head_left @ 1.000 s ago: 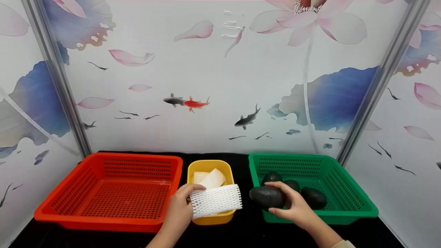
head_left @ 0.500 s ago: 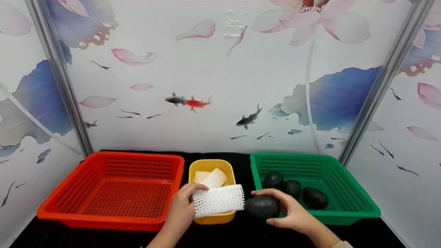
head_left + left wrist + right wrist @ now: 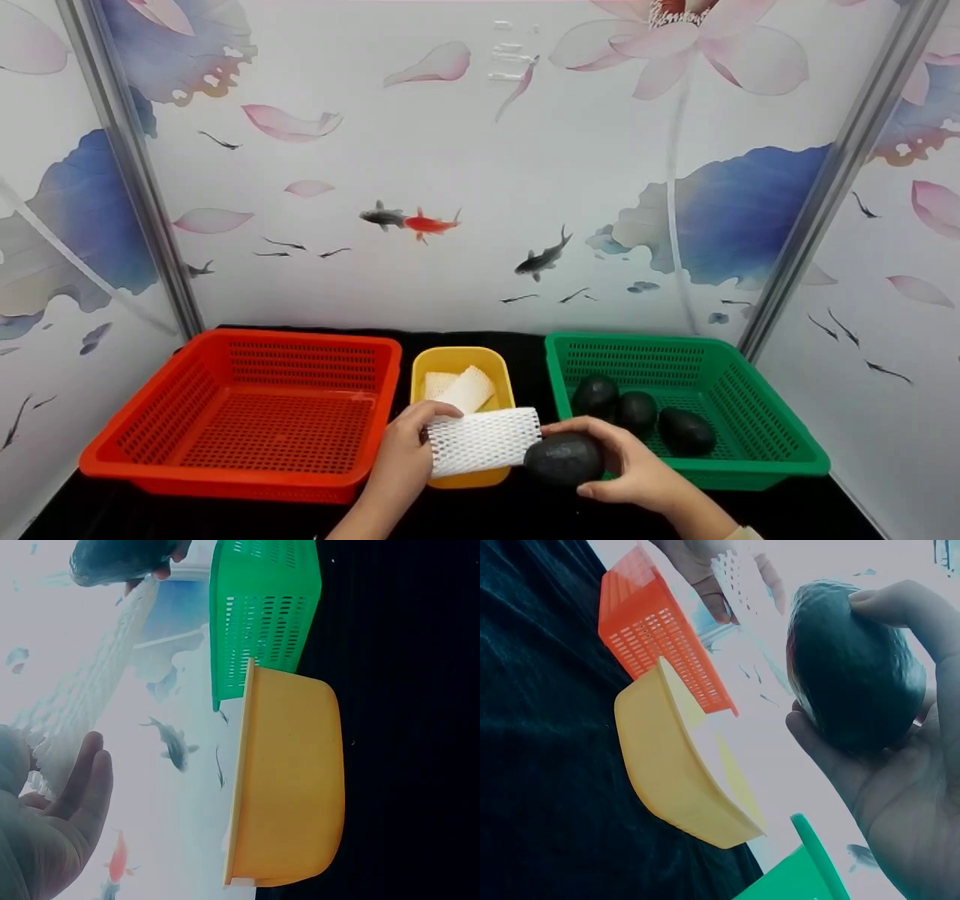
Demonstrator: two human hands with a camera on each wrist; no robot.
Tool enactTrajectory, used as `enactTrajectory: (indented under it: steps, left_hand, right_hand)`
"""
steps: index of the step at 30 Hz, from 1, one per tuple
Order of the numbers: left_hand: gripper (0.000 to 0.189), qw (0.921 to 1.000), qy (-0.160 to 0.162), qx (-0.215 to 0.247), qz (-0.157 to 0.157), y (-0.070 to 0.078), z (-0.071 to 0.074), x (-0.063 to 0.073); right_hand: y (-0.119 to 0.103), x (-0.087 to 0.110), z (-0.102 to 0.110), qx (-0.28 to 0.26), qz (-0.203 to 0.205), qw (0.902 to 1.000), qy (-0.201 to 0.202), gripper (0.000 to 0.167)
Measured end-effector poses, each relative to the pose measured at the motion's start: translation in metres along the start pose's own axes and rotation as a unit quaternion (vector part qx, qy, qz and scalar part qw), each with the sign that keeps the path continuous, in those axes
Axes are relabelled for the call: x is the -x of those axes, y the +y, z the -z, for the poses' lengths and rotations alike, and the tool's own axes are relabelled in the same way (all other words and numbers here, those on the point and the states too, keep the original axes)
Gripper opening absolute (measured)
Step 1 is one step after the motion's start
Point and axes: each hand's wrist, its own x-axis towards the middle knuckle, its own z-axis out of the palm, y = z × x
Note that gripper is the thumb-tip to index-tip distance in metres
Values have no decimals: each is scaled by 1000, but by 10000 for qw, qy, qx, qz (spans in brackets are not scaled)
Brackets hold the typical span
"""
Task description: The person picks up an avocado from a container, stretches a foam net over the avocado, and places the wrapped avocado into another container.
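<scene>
My left hand (image 3: 405, 454) grips one end of a white foam net sleeve (image 3: 484, 442), held over the front of the yellow bin (image 3: 472, 478). In my right hand (image 3: 626, 465) is a dark avocado (image 3: 564, 459), its narrower end turned left, right at the sleeve's far end. The right wrist view shows thumb and fingers curled round the avocado (image 3: 855, 667). From the left wrist, the sleeve (image 3: 97, 675) stretches from my left fingers (image 3: 94, 780) toward the avocado (image 3: 120, 556). More foam sleeves (image 3: 466, 388) lie inside the yellow bin.
On the right stands a green basket (image 3: 750, 474) with several avocados (image 3: 684, 431) in it. A red basket (image 3: 225, 480) is on the left, its slotted floor showing. Black cloth (image 3: 529, 375) covers the table, and printed panels (image 3: 480, 165) rise behind and at both sides.
My right hand has brought the avocado left and down, from over the green basket's edge to the sleeve's end. The left hand and sleeve have shifted slightly right and down.
</scene>
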Motion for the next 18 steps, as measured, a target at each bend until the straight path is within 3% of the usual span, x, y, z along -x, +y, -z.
enactTrajectory:
  steps: [9, 18]
  left_hand:
    - [31, 9995, -146, 292, 18, 2, -3, -1]
    - [38, 9985, -105, 271, 457, 4, 0, -1]
  right_hand:
    - [0, -1, -3, -66, 61, 9998, -181, 57]
    - [4, -2, -1, 19, 445, 9986, -299, 59]
